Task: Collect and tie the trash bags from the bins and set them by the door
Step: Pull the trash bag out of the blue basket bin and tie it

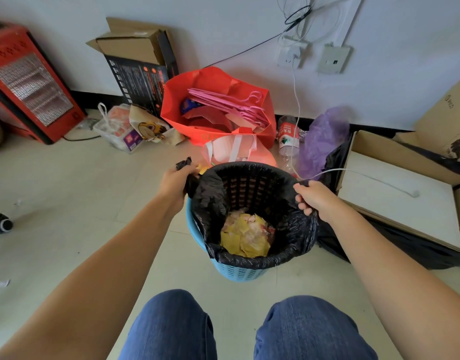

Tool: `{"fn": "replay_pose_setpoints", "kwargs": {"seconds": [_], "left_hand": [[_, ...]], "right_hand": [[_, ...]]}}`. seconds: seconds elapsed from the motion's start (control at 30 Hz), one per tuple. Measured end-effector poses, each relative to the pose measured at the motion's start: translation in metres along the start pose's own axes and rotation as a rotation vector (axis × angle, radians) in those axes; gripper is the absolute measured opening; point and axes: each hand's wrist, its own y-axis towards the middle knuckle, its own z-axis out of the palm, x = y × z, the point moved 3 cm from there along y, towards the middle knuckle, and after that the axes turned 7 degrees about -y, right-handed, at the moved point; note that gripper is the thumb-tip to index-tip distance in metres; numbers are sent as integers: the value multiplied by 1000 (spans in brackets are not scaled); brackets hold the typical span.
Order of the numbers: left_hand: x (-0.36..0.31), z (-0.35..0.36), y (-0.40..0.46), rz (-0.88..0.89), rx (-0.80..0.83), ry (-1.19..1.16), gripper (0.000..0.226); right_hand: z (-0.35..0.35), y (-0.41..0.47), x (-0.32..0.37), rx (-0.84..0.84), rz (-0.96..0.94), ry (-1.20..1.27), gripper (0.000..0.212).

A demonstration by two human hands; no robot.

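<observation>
A blue plastic bin (239,272) stands on the floor in front of my knees, lined with a black trash bag (291,229). Yellow and pale scraps (245,236) lie at the bottom of the bag. My left hand (174,181) grips a bunched handle of the bag at the bin's left rim, the black tip sticking out above my fist. My right hand (315,197) pinches the bag's edge at the right rim, fingers curled over it. Part of the bag's left side is pulled off the rim and sags inward.
Behind the bin a red bag (262,118) holds pink hangers, with a pink bag, a crushed bottle (287,136) and a purple bag (319,141). A red heater (29,84) stands at left. An open cardboard box (402,193) lies at right. White cables hang from wall sockets.
</observation>
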Motion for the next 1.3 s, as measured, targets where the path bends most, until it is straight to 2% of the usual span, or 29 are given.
{"fn": "replay_pose_setpoints", "kwargs": {"seconds": [0.07,0.13,0.2,0.3,0.37,0.43,0.53,0.63,0.7,0.77,0.83,0.9,0.97,1.07,1.13,1.2,1.23,1.3], "left_hand": [[4,5,4,-200,41,-227,21],[9,9,5,-291,33,-245,21],[9,10,5,-206,8,-178,9],[1,13,3,23,63,-28,37],[-1,17,-5,83,160,49,42],[-3,16,-14,78,266,14,35],[-6,-2,-22,-38,372,-46,34],[-7,-19,-24,-40,310,164,36],[-9,-10,-30,3,290,245,34],[-13,13,-43,12,363,131,30],[-22,37,-54,-9,470,-83,30],[-34,50,-60,-44,525,-322,34],[-48,51,-58,-75,482,-465,31],[-68,38,-53,6,313,-332,21],[-76,27,-48,130,196,-218,20],[-77,16,-45,240,79,-136,21],[-77,10,-43,274,2,-110,21],[-75,-2,-41,306,-173,-76,19]], "right_hand": [[1,10,-3,-44,26,77,5],[1,16,-7,-30,89,146,8],[1,19,-9,36,110,282,15],[-4,17,-4,-5,-67,345,32],[-3,10,-2,7,-157,322,40],[-4,6,-4,70,-189,365,45],[-16,-2,-9,151,-130,424,49],[-23,-8,-15,226,-22,288,39],[-19,-11,-9,173,-23,197,39],[-8,-17,7,157,-95,235,36],[3,-24,24,222,-158,402,33],[5,-28,36,296,-102,631,27],[-4,-30,42,318,-23,695,22],[-26,-31,49,201,-22,380,16],[-46,-30,52,32,-54,1,26],[-66,-33,55,-143,-61,-436,26],[-75,-37,56,-217,-49,-570,26],[-90,-42,57,-308,-67,-605,27]]}}
